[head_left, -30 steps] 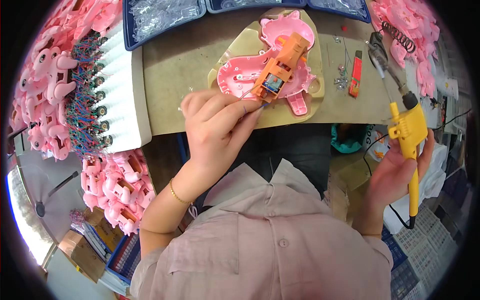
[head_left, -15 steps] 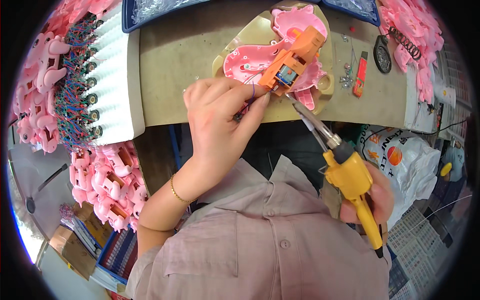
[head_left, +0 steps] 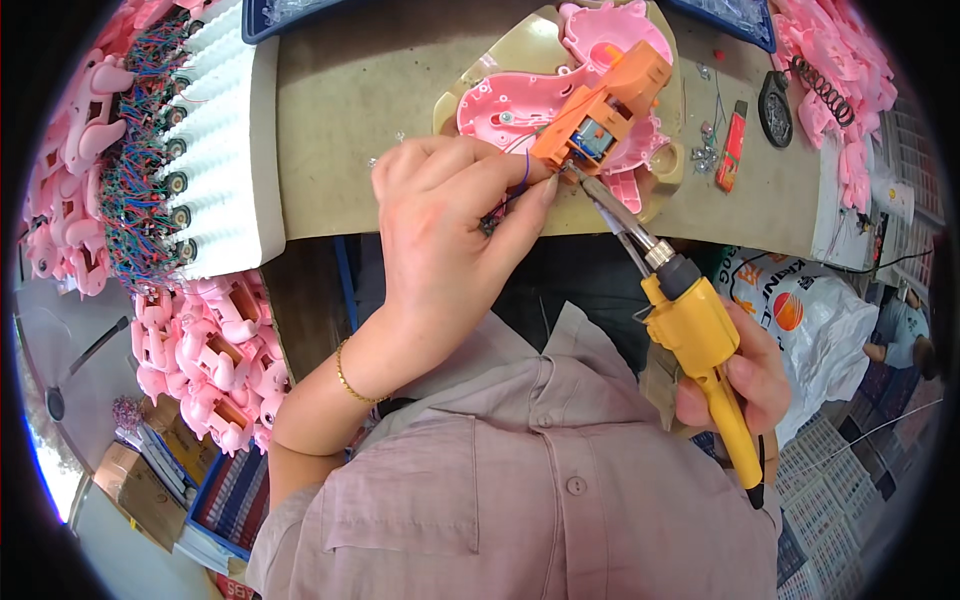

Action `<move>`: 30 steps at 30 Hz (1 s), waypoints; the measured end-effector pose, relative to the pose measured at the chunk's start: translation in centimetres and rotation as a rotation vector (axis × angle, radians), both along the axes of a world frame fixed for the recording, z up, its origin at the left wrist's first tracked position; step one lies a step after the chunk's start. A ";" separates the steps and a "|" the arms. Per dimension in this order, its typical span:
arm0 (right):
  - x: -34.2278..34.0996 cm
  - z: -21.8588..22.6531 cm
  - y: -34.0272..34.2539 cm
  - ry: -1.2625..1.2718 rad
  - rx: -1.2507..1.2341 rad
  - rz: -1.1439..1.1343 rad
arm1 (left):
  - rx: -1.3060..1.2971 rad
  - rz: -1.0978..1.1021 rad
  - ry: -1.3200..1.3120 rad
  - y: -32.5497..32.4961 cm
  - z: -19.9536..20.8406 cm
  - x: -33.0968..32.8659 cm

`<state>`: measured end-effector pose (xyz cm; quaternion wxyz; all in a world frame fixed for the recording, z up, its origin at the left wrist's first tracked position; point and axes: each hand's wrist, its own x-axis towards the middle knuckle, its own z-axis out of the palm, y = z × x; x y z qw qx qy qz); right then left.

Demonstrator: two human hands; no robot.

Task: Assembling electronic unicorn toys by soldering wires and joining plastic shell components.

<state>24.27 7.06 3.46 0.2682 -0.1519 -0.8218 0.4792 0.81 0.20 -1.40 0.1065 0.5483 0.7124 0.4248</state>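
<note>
My left hand (head_left: 440, 215) is closed in a pinch on a thin purple wire (head_left: 527, 166), against the near end of an orange plastic gear housing (head_left: 637, 85). Inside the housing a small blue-and-silver motor (head_left: 593, 140) shows. The housing lies over an open pink toy shell (head_left: 510, 100), which rests in a cream-coloured holder (head_left: 530, 42). My right hand (head_left: 755, 375) grips a yellow soldering gun (head_left: 695, 325) by its handle. Its metal tip meets the housing's near end, close to my left fingertips. The exact joint there is too small to make out.
At left stands a white ridged foam tray (head_left: 235, 150) beside small round speakers with tangled wires (head_left: 145, 170). Pink toy bodies (head_left: 215, 350) are heaped below it. To the right lie a red cutter (head_left: 733, 150), a black oval part (head_left: 775, 108) and a white sack (head_left: 800, 340).
The soldering gun's tip has moved up and left onto the housing's near end, by my left fingertips. My left hand keeps its pinch. The whole view has shifted slightly.
</note>
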 end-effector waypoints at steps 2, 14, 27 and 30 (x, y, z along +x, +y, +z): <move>-0.2 -0.1 -0.1 0.070 0.068 -0.018 | -0.010 0.008 -0.007 -0.2 -0.2 0.0; 1.2 0.5 0.5 -0.237 -0.370 0.079 | -0.014 0.007 -0.007 0.0 -0.1 0.0; 1.5 -1.1 0.5 0.047 0.370 0.061 | -0.029 -0.004 0.016 -0.2 0.3 -0.4; 2.7 -0.2 0.9 0.003 0.248 0.119 | -0.063 -0.048 0.082 -0.4 1.1 -0.7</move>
